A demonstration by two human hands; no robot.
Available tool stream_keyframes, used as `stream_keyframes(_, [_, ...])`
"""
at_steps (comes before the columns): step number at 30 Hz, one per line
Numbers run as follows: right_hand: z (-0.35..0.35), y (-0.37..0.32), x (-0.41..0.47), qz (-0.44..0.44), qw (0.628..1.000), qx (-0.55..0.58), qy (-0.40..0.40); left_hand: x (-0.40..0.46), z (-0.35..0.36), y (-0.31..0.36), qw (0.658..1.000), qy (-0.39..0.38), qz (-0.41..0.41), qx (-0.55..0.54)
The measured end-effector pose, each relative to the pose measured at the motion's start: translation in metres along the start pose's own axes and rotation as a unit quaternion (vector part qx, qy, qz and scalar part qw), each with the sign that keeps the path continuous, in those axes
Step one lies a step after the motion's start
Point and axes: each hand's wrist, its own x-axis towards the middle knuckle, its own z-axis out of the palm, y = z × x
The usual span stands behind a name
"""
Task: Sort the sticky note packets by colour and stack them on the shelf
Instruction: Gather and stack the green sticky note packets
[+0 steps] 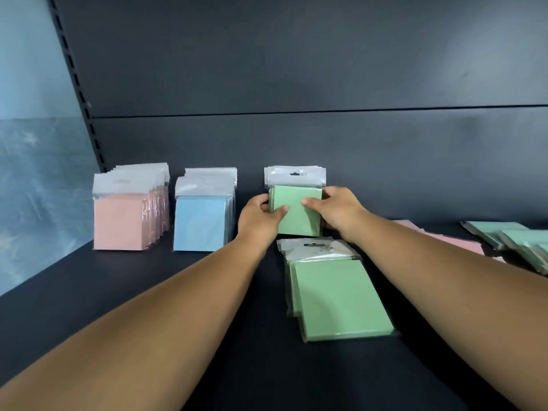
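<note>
While both forearms are stretched from the bottom corners toward the frame's centre, the scene is listed from near to far.

Shelf: a dark flat shelf (89,307) is seen across the lower half of the frame, backed by a dark panel.

Loose green packets: a small pile of flat green packets (338,295) is laid on the shelf right of centre, between the two forearms, its clear hanger tabs pointed toward the back.

Unsorted packets: at the right edge, teal packets (510,235) are spread flat and overlapped, with pink packets (456,241) lying flat just beside them; how many there are cannot be told.

Left hand: the left hand (261,216) is curled round the left edge of the upright green stack (296,207), the thumb pressed on its front face.

Right hand: the right hand (335,209) is closed on the right edge of the same stack, its thumb also laid on the front.

Green stack: it is held upright at centre frame, just behind the loose green packets, near the back panel.

Blue stack: an upright blue stack (201,221) is stood left of the left hand, apart from it.

Pink stack: an upright pink stack (121,221) is stood furthest left, near the slotted upright.
</note>
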Motion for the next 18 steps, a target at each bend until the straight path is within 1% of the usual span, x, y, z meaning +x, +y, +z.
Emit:
stream_keyframes(2, [0.000, -0.001, -0.004, -0.005, 1.000, -0.008, 0.000, -0.007, -0.001, 0.000, 1.000, -0.002, 0.003, 0.002])
stream_keyframes(4, [-0.002, -0.004, -0.009, -0.013, 1.000, 0.001, 0.003, -0.011, -0.002, 0.002, 1.000, 0.015, 0.013, -0.007])
stream_keyframes(8, [-0.010, -0.012, -0.018, -0.058, 0.998, 0.005, 0.017, -0.016, -0.003, 0.005, 0.998, 0.025, 0.052, -0.002])
stream_keyframes(10, [-0.011, -0.010, -0.021, -0.044, 0.999, -0.016, -0.004, -0.016, -0.003, 0.005, 0.999, 0.003, 0.038, 0.023])
stream_keyframes(13, [-0.010, -0.004, -0.021, -0.001, 0.996, -0.040, -0.076, -0.016, -0.004, 0.003, 0.995, -0.042, 0.029, 0.091])
stream_keyframes(15, [-0.013, 0.000, -0.020, 0.016, 0.994, -0.066, -0.082, -0.017, -0.007, 0.004, 0.990, -0.050, 0.036, 0.128])
stream_keyframes(18, [-0.018, 0.002, -0.019, 0.027, 0.994, -0.080, -0.074, -0.020, -0.011, 0.005, 0.989, -0.049, 0.036, 0.132])
